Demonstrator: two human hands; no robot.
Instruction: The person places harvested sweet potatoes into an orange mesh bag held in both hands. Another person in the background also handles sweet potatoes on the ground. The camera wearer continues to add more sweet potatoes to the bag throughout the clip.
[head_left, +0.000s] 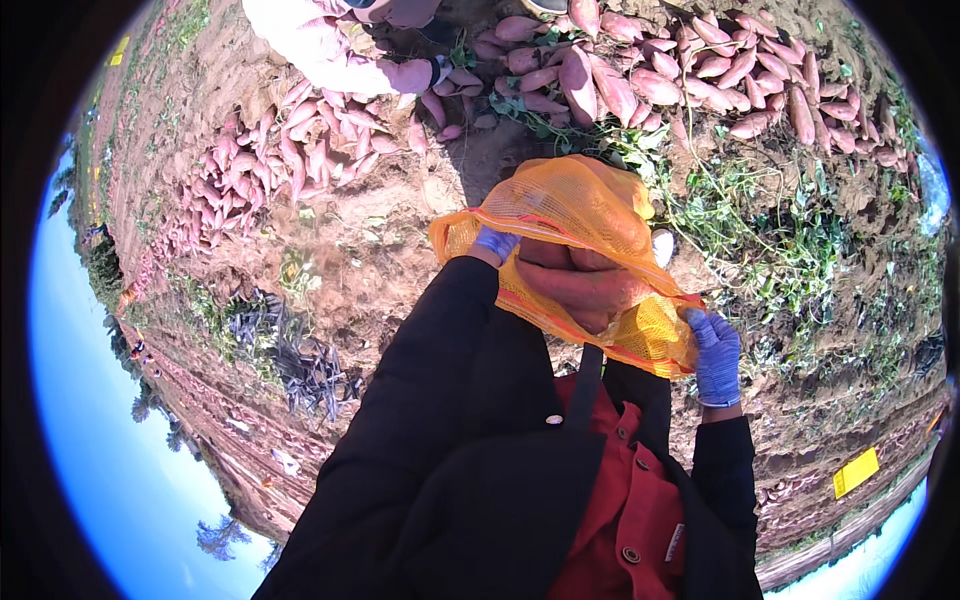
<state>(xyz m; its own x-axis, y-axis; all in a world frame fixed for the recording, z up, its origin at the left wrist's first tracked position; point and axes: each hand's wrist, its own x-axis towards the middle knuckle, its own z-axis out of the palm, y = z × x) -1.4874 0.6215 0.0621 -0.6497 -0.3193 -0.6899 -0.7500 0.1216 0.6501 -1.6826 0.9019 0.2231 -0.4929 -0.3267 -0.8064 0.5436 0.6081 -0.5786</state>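
Note:
An orange mesh sack (581, 199) stands in front of me with its mouth spread, and large sweet potatoes (585, 289) show inside. My left hand (495, 244), in a bluish-purple knit glove, is at the left side of the opening, its fingers partly hidden by the mesh and rim. At the right side, my gloved right hand (714, 356) grips the sack's edge near its red trim. A yellow mesh part (656, 330) lies at the near right of the opening.
Beyond the sack, harvested sweet potatoes (652, 86) lie heaped on soil; another pile (247, 169) spreads left. A co-worker's gloved hand (442, 69) reaches toward potatoes at the top. Green vines (787, 240) cover ground at right. Black plastic film (322, 375) lies at left.

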